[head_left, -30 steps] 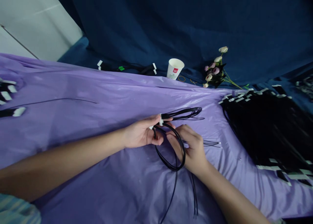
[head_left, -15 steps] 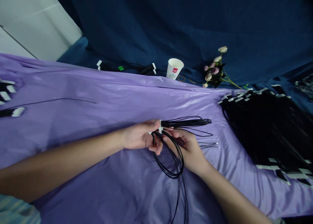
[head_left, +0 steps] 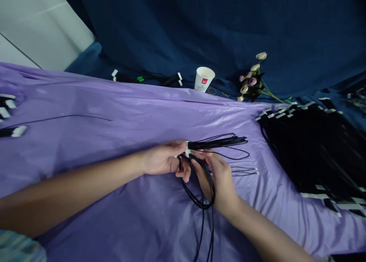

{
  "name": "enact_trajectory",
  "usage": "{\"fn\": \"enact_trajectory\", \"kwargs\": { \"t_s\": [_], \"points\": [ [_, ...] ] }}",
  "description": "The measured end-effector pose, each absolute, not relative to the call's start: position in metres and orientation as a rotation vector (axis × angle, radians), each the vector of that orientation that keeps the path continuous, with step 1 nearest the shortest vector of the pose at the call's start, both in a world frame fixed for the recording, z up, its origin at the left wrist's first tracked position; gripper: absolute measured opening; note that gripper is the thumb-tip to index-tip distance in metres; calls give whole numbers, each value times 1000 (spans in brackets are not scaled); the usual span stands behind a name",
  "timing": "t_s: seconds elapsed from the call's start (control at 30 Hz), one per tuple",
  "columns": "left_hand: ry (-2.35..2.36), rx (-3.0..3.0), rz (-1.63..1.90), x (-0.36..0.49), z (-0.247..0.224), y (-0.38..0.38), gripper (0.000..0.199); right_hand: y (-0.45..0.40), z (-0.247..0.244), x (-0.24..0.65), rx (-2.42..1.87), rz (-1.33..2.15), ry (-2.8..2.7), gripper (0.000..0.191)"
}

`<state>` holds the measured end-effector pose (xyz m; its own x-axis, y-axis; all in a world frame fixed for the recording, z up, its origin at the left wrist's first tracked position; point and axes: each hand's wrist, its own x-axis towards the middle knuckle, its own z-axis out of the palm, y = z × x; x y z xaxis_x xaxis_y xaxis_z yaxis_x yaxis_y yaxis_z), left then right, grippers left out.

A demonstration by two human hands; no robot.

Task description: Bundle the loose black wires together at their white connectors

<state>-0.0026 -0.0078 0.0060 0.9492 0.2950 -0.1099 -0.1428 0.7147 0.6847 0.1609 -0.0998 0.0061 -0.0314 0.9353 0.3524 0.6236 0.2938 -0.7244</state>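
My left hand (head_left: pixel 168 159) is closed on a white connector (head_left: pixel 187 149), its thumb pressed against the connector's left side. Black wires (head_left: pixel 219 142) in a thin bundle run from the connector out to the right, with one wire looping apart. More black wires hang below in a big loop (head_left: pixel 211 193), and their ends trail off the bottom of the view. My right hand (head_left: pixel 221 178) pinches at wires just right of and below the connector. Its fingertips are partly hidden behind the loop. A few wires with bare tips (head_left: pixel 254 172) stick out beyond that hand.
A large pile of black cables with white ends (head_left: pixel 314 151) covers the right side of the purple cloth (head_left: pixel 85 147). A paper cup (head_left: pixel 204 80) and artificial flowers (head_left: pixel 253 81) stand at the back. On the left lie a single wire (head_left: pixel 71 116) and white-ended cables (head_left: pixel 19 131).
My right hand has shifted slightly and its fingers have bent up more. The hanging wires have swung a little left. My left hand keeps its grip.
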Motion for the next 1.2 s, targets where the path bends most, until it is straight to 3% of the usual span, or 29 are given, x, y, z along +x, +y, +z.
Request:
{"fn": "enact_trajectory", "kwargs": {
  "t_s": [0.13, 0.47, 0.8, 1.07, 1.2],
  "points": [
    [210, 724, 242, -3, 6, -8, 50, -100, 7, 161, -1340, 587, -1720, 22],
    [206, 712, 246, -2, 8, -8, 47, -98, 19, 153, -1321, 873, -1484, 14],
    [268, 713, 284, -2, 3, -9, 48, -96, 17, 159, -1368, 707, -1552, 13],
    [227, 731, 326, 0, 2, -9, 38, -98, 11, 160, -1471, 59, -1742, 3],
    [269, 707, 326, -1, 3, -9, 39, -97, 15, 170, -1425, 45, -1904, 6]
  ]
}}
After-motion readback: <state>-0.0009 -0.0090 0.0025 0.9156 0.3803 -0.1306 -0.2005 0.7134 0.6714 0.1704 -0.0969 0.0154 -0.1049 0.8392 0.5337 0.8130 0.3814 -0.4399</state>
